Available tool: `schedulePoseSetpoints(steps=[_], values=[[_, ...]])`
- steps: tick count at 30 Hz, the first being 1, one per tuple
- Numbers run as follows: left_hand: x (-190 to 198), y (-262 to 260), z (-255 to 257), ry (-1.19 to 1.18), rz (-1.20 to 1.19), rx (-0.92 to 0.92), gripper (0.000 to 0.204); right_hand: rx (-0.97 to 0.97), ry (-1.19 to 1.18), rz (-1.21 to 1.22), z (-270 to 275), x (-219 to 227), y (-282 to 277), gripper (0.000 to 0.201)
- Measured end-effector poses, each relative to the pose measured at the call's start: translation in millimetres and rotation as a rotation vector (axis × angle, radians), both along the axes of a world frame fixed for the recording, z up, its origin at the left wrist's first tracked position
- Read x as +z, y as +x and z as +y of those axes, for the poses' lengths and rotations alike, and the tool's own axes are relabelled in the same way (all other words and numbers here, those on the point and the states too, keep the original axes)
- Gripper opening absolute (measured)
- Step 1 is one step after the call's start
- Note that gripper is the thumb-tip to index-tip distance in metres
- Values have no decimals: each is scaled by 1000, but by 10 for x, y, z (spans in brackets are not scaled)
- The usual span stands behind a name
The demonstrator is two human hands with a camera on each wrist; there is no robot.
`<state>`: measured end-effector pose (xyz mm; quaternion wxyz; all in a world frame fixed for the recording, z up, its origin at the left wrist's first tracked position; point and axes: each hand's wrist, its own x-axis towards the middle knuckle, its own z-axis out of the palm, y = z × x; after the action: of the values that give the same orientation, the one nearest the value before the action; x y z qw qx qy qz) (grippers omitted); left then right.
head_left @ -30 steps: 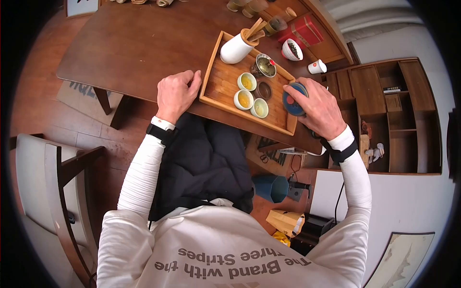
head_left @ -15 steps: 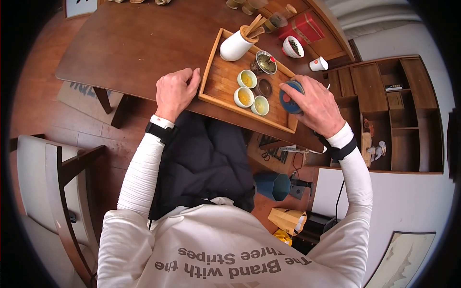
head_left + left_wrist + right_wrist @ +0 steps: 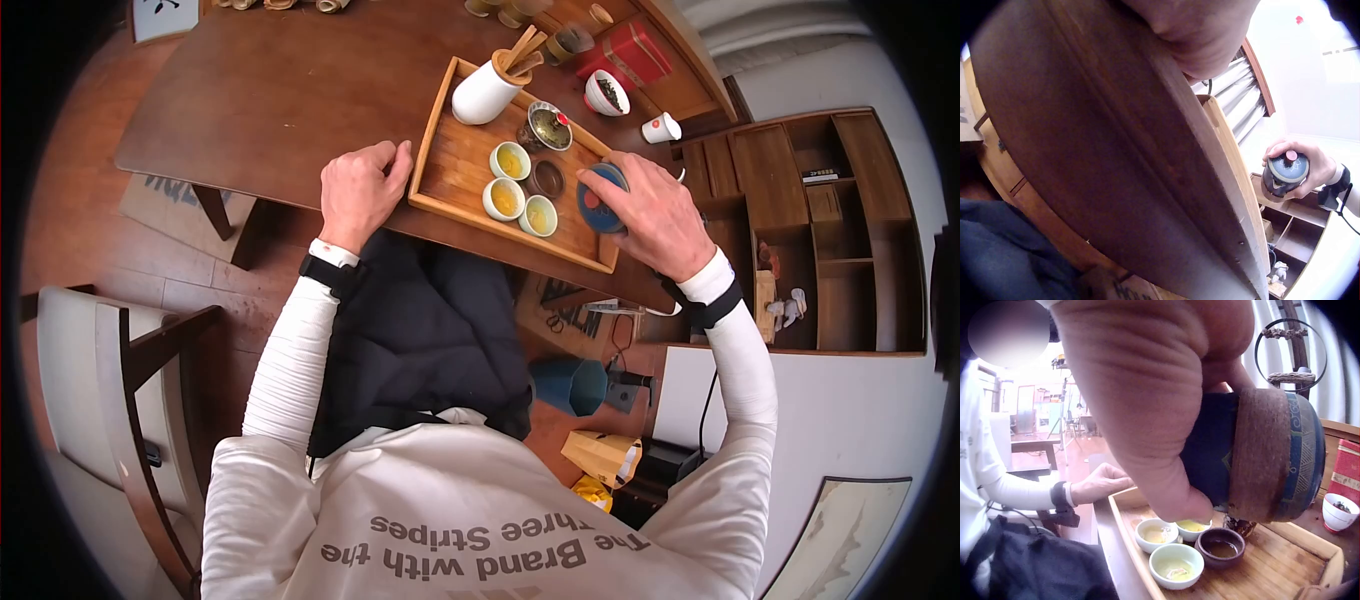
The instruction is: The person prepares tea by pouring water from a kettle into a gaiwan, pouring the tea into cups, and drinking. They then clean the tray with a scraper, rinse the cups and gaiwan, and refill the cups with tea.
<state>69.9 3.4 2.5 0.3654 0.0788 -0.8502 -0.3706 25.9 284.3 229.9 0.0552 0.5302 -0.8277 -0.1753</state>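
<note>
My right hand (image 3: 660, 215) grips a blue lidded vessel (image 3: 598, 208) over the tray's right end; the right wrist view shows the vessel's brown band (image 3: 1260, 453), with its body tilted sideways. On the wooden tray (image 3: 431, 135) stand three pale cups (image 3: 504, 199) of yellowish liquid around a small brown cup (image 3: 546, 179). Behind them are a glass pot (image 3: 549, 127) with a red knob and a white holder (image 3: 484, 96) of wooden tools. My left hand (image 3: 362, 196) rests on the table edge, fingers loosely curled, holding nothing.
Behind the tray are a white bowl of dark leaves (image 3: 607, 93), a paper cup (image 3: 661, 128) and a red box (image 3: 636, 58). Wooden shelves (image 3: 845, 235) stand to the right. Below the table edge is a blue bin (image 3: 569, 386).
My right hand has shifted the blue vessel slightly left, closer to the cups. The left hand has stayed on the table edge.
</note>
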Motion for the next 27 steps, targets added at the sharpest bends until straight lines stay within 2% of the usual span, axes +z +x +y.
schedulePoseSetpoints(steps=[8,14,16,23,25,27], values=[[2,4,4,-10,3,5,40,40,-19,17,-18,-52,-36,64],[17,-11,-9,-18,-9,4,40,25,-20,-27,11,-279,-139,56],[4,-1,0,-18,2,2,40,-30,58,-53,42,-382,-164,74],[7,-16,8,-29,-22,4,41,-37,-5,-66,73,-430,-162,77],[3,-7,11,-27,-16,4,41,-39,-41,-94,76,-479,-172,61],[18,5,20,-24,-41,4,41,-91,-91,-144,122,-529,-179,62]])
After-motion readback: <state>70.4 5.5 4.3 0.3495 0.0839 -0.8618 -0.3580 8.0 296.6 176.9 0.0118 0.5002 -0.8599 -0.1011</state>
